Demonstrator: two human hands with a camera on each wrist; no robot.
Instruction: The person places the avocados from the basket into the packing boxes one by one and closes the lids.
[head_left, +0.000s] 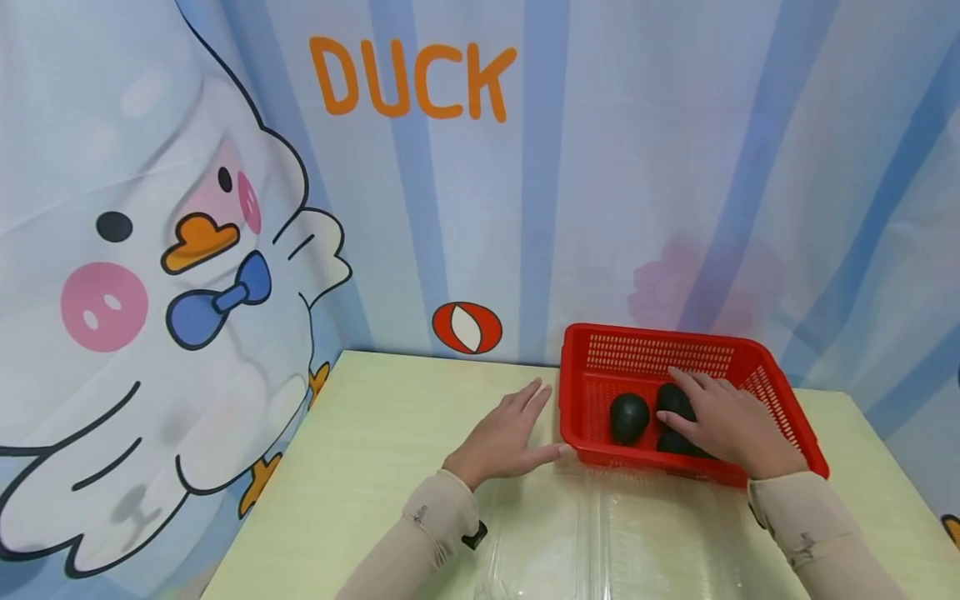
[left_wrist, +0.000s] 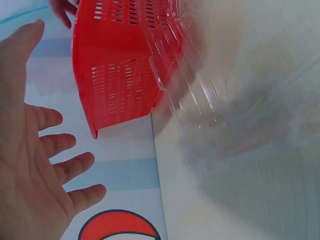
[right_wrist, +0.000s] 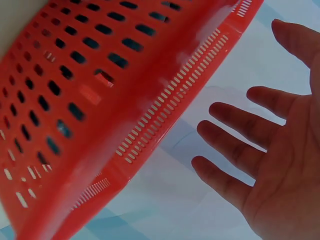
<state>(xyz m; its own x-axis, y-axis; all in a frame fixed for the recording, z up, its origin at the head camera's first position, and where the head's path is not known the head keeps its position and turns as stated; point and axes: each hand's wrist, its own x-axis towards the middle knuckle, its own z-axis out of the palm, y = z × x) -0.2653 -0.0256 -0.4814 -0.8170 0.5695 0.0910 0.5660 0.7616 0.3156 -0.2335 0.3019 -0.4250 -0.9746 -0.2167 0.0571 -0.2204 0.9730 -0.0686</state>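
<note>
A red perforated plastic basket (head_left: 592, 454) holds several dark green, smooth oval fruits that look like avocados (head_left: 628, 418). Over the basket's right half, my right hand (head_left: 723, 421) has its fingers extended, overlapping two of the avocados in the head view. The right wrist view shows that hand (right_wrist: 280, 150) with fingers spread and nothing gripped, above the basket rim (right_wrist: 150, 145). Beside the basket's front left corner is my left hand (head_left: 502, 437), palm turned toward it, thumb near the rim. In the left wrist view its fingers (left_wrist: 75, 170) are apart and hold nothing.
A clear plastic clamshell container (head_left: 540, 533) lies in front of the basket, between the forearms. The pale yellow table (head_left: 337, 467) meets a printed duck curtain (head_left: 480, 208) at its back edge, right behind the basket.
</note>
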